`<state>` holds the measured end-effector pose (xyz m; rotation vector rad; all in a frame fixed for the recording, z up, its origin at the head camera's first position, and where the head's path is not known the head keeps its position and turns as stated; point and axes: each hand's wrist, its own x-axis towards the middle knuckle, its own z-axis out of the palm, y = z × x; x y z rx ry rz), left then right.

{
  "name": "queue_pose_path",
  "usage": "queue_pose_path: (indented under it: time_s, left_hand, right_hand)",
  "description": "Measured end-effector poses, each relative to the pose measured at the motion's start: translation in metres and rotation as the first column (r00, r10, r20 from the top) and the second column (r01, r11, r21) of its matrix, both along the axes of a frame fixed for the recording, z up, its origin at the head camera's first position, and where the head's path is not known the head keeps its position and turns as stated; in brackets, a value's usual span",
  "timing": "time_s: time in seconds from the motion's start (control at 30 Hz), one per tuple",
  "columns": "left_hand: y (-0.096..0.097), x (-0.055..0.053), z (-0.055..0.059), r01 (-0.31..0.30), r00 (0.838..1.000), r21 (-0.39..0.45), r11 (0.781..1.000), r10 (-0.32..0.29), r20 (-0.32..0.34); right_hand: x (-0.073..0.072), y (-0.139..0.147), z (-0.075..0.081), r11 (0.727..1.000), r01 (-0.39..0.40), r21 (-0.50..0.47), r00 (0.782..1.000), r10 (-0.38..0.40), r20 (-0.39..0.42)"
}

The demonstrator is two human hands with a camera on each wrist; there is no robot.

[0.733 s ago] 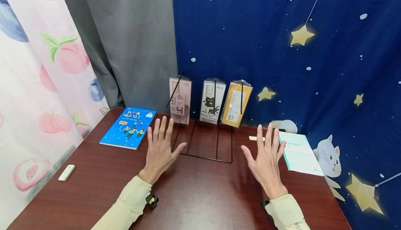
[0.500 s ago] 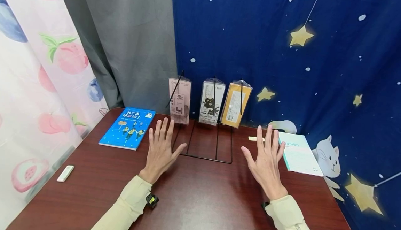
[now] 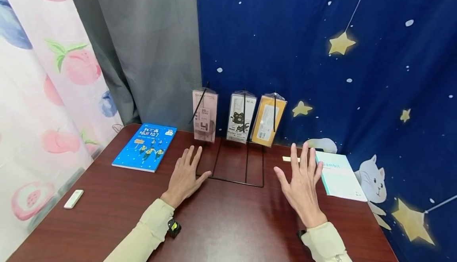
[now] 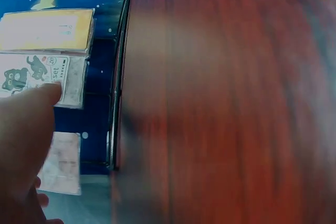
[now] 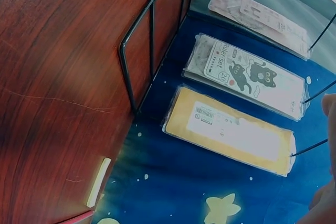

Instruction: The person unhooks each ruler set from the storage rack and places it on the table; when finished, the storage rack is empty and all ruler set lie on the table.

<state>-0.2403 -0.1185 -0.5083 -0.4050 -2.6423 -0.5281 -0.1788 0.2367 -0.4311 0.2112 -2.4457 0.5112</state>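
A black wire rack (image 3: 234, 181) stands at the back of the table with three packets on its hooks. A pink packet (image 3: 204, 123) hangs at left, a ruler set (image 3: 240, 119) with black cats in the middle, and a yellow-backed packet (image 3: 268, 121) at right, tilted. My left hand (image 3: 183, 176), fingers extended and thumb out, is over the table by the rack's left front corner, holding nothing. To the right of the rack, my right hand (image 3: 301, 184) is raised with spread fingers and holds nothing. In the right wrist view the ruler set (image 5: 247, 74) faces the camera.
A blue book (image 3: 145, 147) lies at the back left, with a small white object (image 3: 73, 199) nearer the left edge. On the right lies a white notebook (image 3: 340, 176) beside a short pale strip (image 3: 290, 159). Curtains (image 3: 303, 47) close off the back.
My left hand has dipped towards the table, its fingertips now lower in the head view. The right hand stays nearly where it was. The packets hang as before.
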Motion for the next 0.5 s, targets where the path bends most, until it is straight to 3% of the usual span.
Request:
queue_pose_path:
  time_s: [0.13,0.23,0.4,0.5]
  left_hand:
    - [0.001,-0.006,-0.007,0.004,1.000,0.002,1.000,-0.004,0.030]
    - [0.002,-0.013,-0.010,0.002,0.994,-0.010,1.000,-0.001,0.112]
    - [0.002,-0.020,-0.011,-0.001,0.951,-0.067,0.998,0.022,0.309]
    - [0.000,-0.018,-0.009,-0.004,0.929,-0.068,0.998,0.029,0.370]
  right_hand:
    - [-0.003,-0.001,0.002,1.000,-0.008,0.007,1.000,0.009,-0.012]
    - [-0.006,-0.001,0.003,1.000,-0.016,-0.001,1.000,0.016,-0.014]
    - [-0.018,-0.002,0.004,0.997,-0.033,-0.069,0.997,0.038,0.071]
    - [-0.031,0.000,0.005,0.989,-0.046,-0.139,0.984,0.069,0.166]
